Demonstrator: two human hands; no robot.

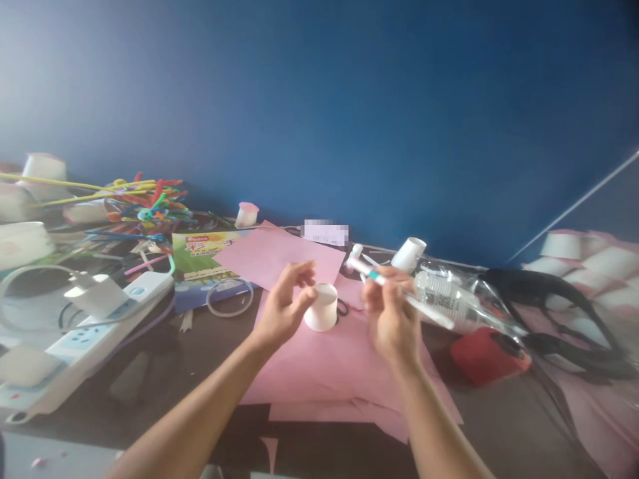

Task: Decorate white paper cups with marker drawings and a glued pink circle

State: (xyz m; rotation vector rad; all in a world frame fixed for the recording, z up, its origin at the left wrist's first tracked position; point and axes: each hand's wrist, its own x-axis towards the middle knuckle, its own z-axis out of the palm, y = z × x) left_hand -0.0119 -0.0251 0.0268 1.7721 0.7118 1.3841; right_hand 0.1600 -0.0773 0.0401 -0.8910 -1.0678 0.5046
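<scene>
A small white paper cup [320, 314] stands upright on pink paper [319, 372] in the middle of the table. My left hand [287, 299] is at the cup's left side, thumb and curled fingers apart; the thumb overlaps the rim, and whether it touches I cannot tell. To the right of the cup, my right hand [392, 309] is closed around a white pen-like tube [429, 311] with a teal band. The tube slants, its upper end toward the back left. Black scissor handles [342, 308] show partly behind the cup.
At left lie a white power strip [82, 336] with a plugged-in charger, a tape ring [230, 297] and colourful pipe cleaners [150, 206]. Stacked cups in plastic [444, 296], a red object [486, 359] and a black strap-like thing [564, 326] lie at right. A blue wall closes the back.
</scene>
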